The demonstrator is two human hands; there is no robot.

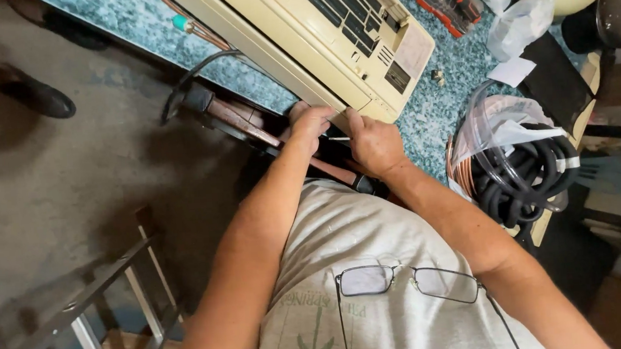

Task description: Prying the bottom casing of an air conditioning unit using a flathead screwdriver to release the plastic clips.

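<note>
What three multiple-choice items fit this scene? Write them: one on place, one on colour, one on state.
1. Where is the black hose coil?
A. on the floor
B. right of the hands, in clear plastic
C. on top of the unit

2. What colour is the air-conditioner unit?
A. cream
B. red
C. black

3. How are the hands placed?
A. both in the air
B. both at the unit's near edge
C. one holding the glasses

Answers: B, the coil lies bagged on the table's right; A, its casing is cream; B, left hand and right hand press its edge.
</note>
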